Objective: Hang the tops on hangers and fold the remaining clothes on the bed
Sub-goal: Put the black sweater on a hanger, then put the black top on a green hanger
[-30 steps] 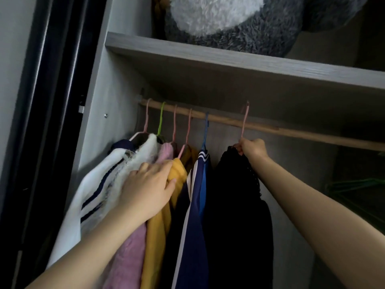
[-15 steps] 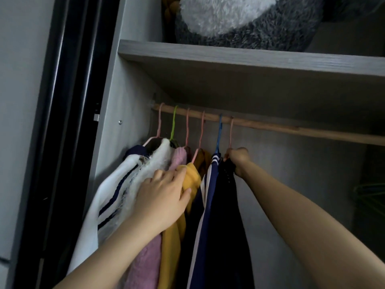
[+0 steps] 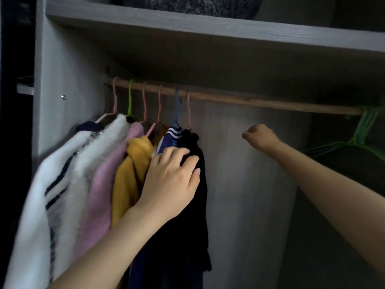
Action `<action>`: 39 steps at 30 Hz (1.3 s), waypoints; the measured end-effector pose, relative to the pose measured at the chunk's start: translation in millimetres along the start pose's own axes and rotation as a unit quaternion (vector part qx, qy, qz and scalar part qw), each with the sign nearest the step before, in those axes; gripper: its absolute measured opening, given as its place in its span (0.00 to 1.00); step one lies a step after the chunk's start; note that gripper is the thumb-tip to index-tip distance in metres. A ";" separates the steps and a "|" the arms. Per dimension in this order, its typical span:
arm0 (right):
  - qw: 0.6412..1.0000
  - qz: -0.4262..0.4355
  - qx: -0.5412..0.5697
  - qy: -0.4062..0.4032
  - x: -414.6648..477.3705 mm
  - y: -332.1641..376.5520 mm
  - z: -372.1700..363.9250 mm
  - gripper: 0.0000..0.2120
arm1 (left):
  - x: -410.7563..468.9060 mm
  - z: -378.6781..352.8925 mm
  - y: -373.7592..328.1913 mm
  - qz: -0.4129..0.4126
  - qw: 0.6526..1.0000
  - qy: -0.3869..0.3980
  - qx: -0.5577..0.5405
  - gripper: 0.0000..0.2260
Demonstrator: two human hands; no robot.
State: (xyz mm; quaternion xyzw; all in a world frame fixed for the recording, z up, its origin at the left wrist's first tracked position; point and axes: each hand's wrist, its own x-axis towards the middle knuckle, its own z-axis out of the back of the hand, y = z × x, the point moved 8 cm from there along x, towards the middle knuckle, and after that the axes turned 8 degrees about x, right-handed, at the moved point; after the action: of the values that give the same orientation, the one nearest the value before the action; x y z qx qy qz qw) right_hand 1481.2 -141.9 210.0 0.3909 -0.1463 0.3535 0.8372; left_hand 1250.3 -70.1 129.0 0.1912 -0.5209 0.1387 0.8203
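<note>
Several tops hang from a wooden rail (image 3: 250, 101) inside a wardrobe: a white striped one (image 3: 52, 174), a fluffy white one (image 3: 100, 151), a pink one (image 3: 108, 180), a yellow one (image 3: 133, 163), a navy one (image 3: 170, 136) and a black one (image 3: 195, 205) on a pink hanger (image 3: 189, 109). My left hand (image 3: 170, 180) rests on the navy and black tops with its fingers bent over the black fabric. My right hand (image 3: 260, 137) hovers in the gap right of the black top, fingers curled, holding nothing.
A grey shelf (image 3: 208, 32) runs above the rail with a fluffy grey toy (image 3: 187, 5) on it. Several empty green hangers (image 3: 358, 140) hang at the rail's right end. The wardrobe's side wall (image 3: 62, 101) stands at the left.
My right hand has let go of the black top's hanger and moved right, away from it. My left hand has shifted right from the yellow top onto the navy and black ones.
</note>
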 end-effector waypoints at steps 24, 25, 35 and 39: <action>0.849 -0.118 -0.511 -0.063 -136.9 -186.6 173.2 0.15 | -27.5 -112.3 -178.6 -0.008 0.965 0.197 -0.171 0.33; 0.853 -0.122 -0.503 -0.068 -135.6 -190.9 173.6 0.18 | -31.1 -113.0 -175.8 -0.001 0.966 0.200 -0.163 0.37; 0.853 -0.121 -0.500 -0.086 -131.9 -206.0 177.4 0.18 | -62.9 -111.9 -165.2 0.049 0.962 0.212 -0.164 0.33; 0.857 -0.123 -0.495 -0.078 -128.4 -211.2 167.0 0.19 | -70.1 -105.1 -163.2 0.053 0.974 0.171 -0.139 0.18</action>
State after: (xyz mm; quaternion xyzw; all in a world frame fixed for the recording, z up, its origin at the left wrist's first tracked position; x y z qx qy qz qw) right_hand 1544.8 -423.6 135.5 -0.0337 -0.3170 0.0972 0.9428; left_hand 1374.8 -169.0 -2.6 0.0205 -0.3969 0.1390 0.9071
